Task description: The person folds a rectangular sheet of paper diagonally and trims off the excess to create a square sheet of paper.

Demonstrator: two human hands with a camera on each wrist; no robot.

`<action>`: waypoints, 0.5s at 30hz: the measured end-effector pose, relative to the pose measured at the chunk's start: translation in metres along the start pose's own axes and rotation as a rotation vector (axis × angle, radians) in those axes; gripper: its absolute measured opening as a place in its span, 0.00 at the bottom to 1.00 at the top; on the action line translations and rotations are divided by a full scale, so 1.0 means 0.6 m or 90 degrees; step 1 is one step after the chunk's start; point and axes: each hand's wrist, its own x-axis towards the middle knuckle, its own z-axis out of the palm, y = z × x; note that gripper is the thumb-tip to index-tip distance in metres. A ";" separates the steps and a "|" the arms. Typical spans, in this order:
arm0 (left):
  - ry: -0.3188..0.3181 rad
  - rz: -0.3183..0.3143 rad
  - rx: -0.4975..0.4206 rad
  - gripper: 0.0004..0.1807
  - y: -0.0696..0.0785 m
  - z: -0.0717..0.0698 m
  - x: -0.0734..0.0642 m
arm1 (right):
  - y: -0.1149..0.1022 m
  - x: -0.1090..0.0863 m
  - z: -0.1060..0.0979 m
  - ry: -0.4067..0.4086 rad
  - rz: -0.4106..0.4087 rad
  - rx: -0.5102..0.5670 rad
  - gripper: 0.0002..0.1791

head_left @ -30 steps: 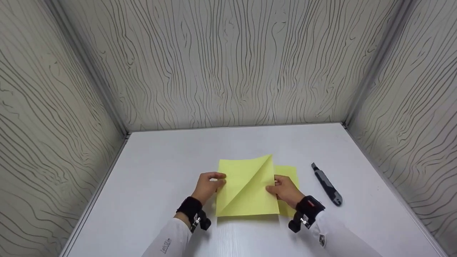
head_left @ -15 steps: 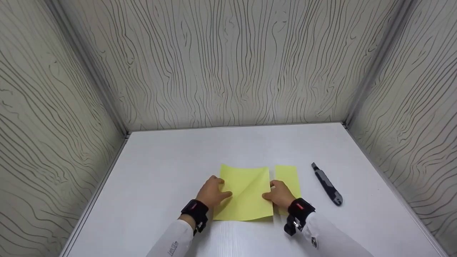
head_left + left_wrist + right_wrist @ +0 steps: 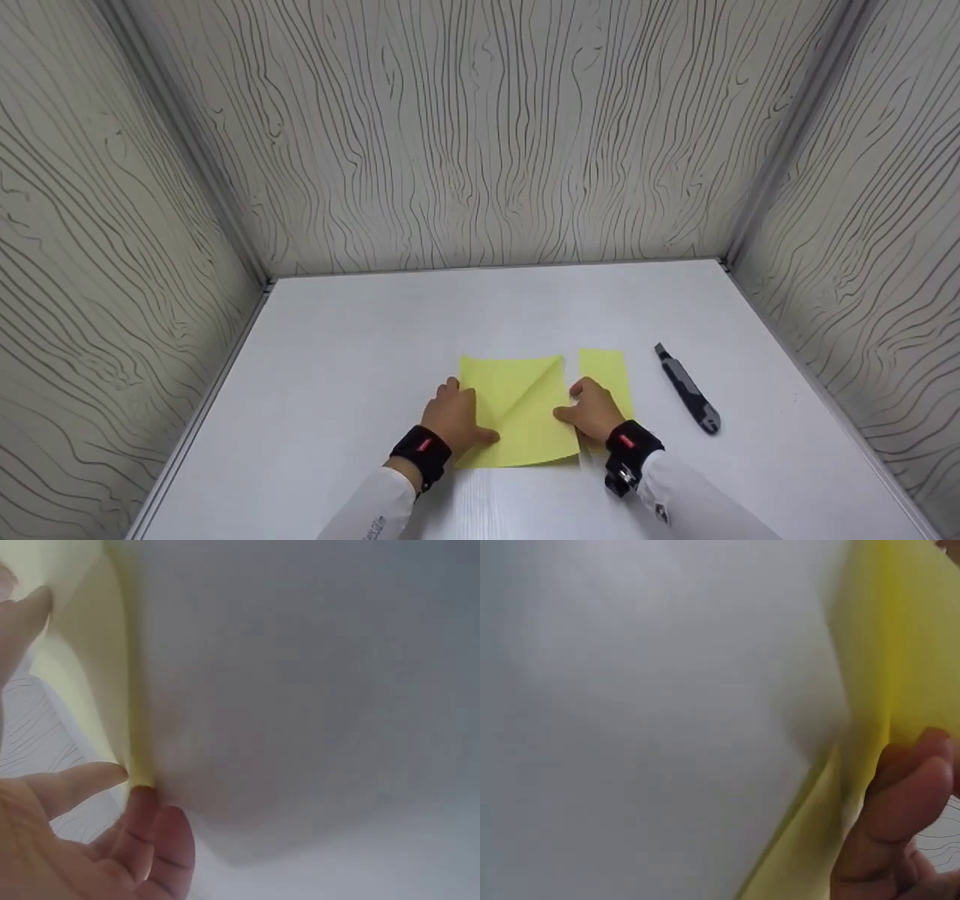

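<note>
In the head view a yellow sheet of paper [image 3: 525, 416] with a diagonal crease lies between both hands, its surface slightly bowed. My left hand [image 3: 452, 418] grips its left edge, the thumb reaching over the top. Opposite it, my right hand [image 3: 596, 410] pinches the right edge between thumb and fingers. The left wrist view shows the sheet's edge caught between the thumb and fingers of the left hand [image 3: 67, 817]. Yellow paper rises above the right hand [image 3: 892, 825] in the right wrist view. Partly under the right hand is a narrow yellow paper strip [image 3: 606, 373].
A grey and black utility knife [image 3: 687, 390] lies on the white table [image 3: 360, 337], right of the strip. Wood-patterned panels [image 3: 480, 135] enclose the table at the back and both sides. Black camera straps are on both wrists.
The sheet has come down toward the body and its raised diagonal fold has flattened. The left hand has shifted right and nearer the body, its thumb further over the paper. The strip is more exposed.
</note>
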 end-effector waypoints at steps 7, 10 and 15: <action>0.013 0.029 0.051 0.43 0.003 0.000 -0.002 | 0.008 0.001 -0.025 0.079 -0.074 -0.153 0.17; -0.007 0.062 0.047 0.37 0.010 -0.005 -0.003 | 0.021 0.003 -0.027 0.122 -0.128 -0.240 0.19; -0.037 0.145 0.051 0.27 0.021 -0.008 -0.005 | 0.036 0.002 -0.027 0.136 -0.165 -0.325 0.26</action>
